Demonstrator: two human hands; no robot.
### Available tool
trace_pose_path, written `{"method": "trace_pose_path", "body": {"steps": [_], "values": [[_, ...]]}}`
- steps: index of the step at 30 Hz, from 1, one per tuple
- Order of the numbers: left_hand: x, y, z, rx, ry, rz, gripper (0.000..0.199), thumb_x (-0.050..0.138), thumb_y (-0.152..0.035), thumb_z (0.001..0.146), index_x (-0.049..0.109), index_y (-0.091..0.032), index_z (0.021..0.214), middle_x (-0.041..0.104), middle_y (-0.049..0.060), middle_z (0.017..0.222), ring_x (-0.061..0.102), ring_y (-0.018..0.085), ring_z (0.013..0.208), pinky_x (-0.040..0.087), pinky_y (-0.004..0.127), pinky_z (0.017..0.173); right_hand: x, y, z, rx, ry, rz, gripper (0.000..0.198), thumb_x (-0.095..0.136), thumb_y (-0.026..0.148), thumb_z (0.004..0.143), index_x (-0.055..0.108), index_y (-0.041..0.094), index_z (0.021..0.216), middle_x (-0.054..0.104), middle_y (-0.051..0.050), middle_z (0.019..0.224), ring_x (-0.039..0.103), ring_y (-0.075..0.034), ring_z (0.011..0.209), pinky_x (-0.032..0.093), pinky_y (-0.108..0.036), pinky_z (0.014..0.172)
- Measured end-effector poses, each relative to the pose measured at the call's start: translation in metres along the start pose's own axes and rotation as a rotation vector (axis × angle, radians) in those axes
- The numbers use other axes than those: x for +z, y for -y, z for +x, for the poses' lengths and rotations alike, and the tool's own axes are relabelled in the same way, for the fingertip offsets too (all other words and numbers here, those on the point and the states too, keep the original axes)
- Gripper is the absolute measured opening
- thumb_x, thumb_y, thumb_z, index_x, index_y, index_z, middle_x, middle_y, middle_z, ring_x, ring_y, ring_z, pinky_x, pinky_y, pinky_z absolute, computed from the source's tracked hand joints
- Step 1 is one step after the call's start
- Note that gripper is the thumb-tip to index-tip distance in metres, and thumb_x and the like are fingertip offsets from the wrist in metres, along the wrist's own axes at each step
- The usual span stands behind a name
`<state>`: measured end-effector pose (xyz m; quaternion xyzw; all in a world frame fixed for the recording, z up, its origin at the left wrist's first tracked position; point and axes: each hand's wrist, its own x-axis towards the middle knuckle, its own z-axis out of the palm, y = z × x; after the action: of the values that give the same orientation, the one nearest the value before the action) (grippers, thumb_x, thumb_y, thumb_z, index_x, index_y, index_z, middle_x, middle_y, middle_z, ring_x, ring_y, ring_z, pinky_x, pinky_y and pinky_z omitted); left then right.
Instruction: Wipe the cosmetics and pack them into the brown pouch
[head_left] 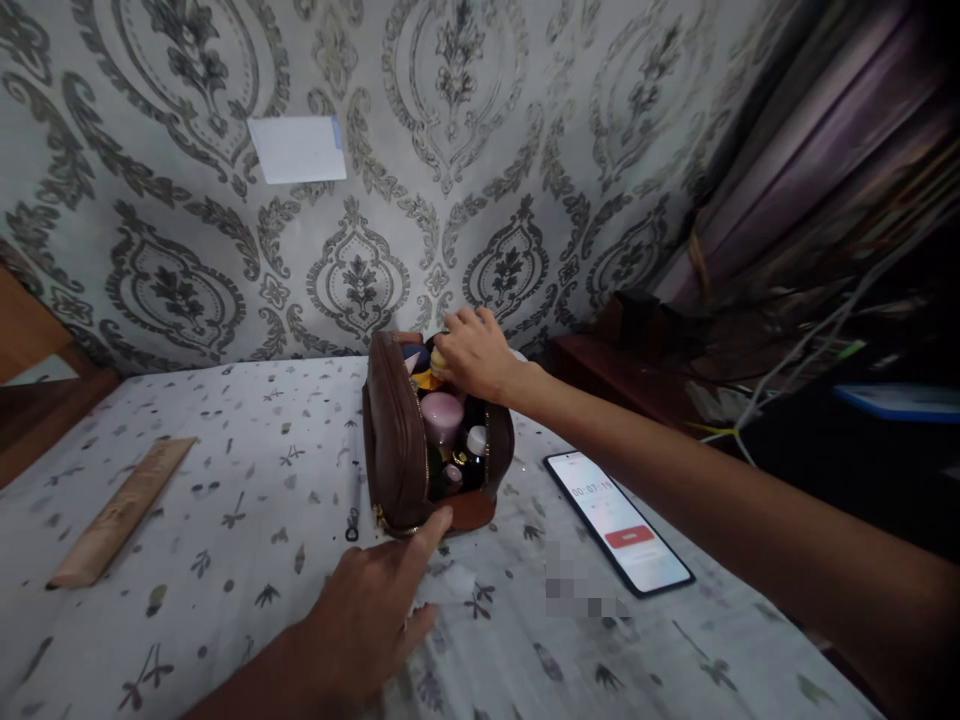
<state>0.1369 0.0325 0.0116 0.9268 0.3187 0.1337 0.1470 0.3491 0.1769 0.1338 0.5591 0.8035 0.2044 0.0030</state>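
A brown toiletry bag (394,430) stands unzipped on the patterned sheet. Inside it are a pink round-lidded jar (442,415), a dark bottle with a white cap (477,440), a small pink-capped item (452,475) and something yellow (427,380). My right hand (480,355) reaches over the bag's far end with fingers curled down; their tips are hidden, beside a pale yellow round thing (438,362). My left hand (375,610) is at the near end, index finger stretched out to the brown flap (474,512), thumb apart, holding nothing.
A tan tube (124,515) lies at the left of the sheet. Right of the bag, under my right forearm, lies a phone (622,530) with a running timer. A small dark zip-pull-like item (352,520) is left of the bag. Cables (810,340) hang at the right.
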Motion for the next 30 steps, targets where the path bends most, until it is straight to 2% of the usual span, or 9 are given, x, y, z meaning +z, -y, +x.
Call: {"method": "trace_pose_path", "body": {"steps": [6,10,13,16,20,25,30], "values": [[-0.003,-0.002,0.002,-0.04,0.085,-0.01,0.079,0.051,-0.018,0.089,0.011,-0.021,0.157,0.074,0.007,0.103,0.07,0.024,0.085,0.057,0.037,0.074,0.004,-0.001,0.009,0.016,0.053,-0.002,0.031,0.062,0.034,0.09,0.073,0.013,0.109,0.066,-0.021,0.12,0.051,-0.035,0.117,0.035,-0.045,0.094],[0.001,0.0,0.0,-0.011,0.042,-0.011,0.08,0.052,-0.018,0.089,0.01,-0.021,0.157,0.074,0.006,0.102,0.07,0.023,0.082,0.056,0.035,0.07,0.006,-0.005,0.014,0.053,0.099,0.092,0.038,0.067,0.041,0.087,0.073,0.012,0.11,0.065,-0.019,0.122,0.053,-0.034,0.116,0.038,-0.041,0.09],[0.004,0.003,-0.001,0.009,0.009,-0.028,0.083,0.052,-0.017,0.089,0.006,-0.023,0.157,0.074,0.007,0.106,0.07,0.023,0.084,0.056,0.034,0.072,0.006,-0.011,0.018,0.092,0.15,0.186,0.04,0.07,0.049,0.084,0.075,0.018,0.109,0.065,-0.014,0.125,0.054,-0.032,0.117,0.039,-0.039,0.089],[0.004,0.004,-0.001,-0.018,0.059,-0.037,0.085,0.054,-0.018,0.088,0.004,-0.025,0.157,0.073,0.008,0.11,0.071,0.025,0.089,0.057,0.036,0.076,0.004,-0.017,0.017,0.067,0.189,0.199,0.046,0.071,0.055,0.083,0.073,0.026,0.118,0.063,-0.011,0.131,0.05,-0.033,0.123,0.039,-0.04,0.094],[0.005,0.005,0.0,-0.045,0.102,-0.051,0.086,0.054,-0.018,0.089,0.002,-0.028,0.157,0.073,0.008,0.114,0.071,0.027,0.094,0.057,0.039,0.077,-0.004,-0.017,0.01,0.042,0.209,0.055,0.044,0.077,0.047,0.08,0.074,0.018,0.114,0.059,-0.016,0.135,0.047,-0.036,0.127,0.039,-0.043,0.098],[0.005,0.004,0.001,-0.038,0.098,-0.069,0.088,0.054,-0.018,0.089,0.001,-0.028,0.158,0.072,0.008,0.115,0.071,0.028,0.096,0.058,0.041,0.078,-0.006,-0.01,0.005,0.044,0.2,-0.053,0.031,0.063,0.034,0.091,0.073,0.011,0.11,0.065,-0.019,0.124,0.05,-0.034,0.122,0.039,-0.041,0.096],[0.005,0.003,0.002,-0.044,0.105,-0.079,0.085,0.055,-0.019,0.089,0.005,-0.027,0.158,0.072,0.009,0.115,0.07,0.027,0.096,0.058,0.041,0.08,-0.007,-0.005,0.004,0.1,0.079,-0.021,0.029,0.051,0.024,0.096,0.072,0.008,0.107,0.067,-0.02,0.119,0.053,-0.032,0.119,0.037,-0.039,0.092]]}}
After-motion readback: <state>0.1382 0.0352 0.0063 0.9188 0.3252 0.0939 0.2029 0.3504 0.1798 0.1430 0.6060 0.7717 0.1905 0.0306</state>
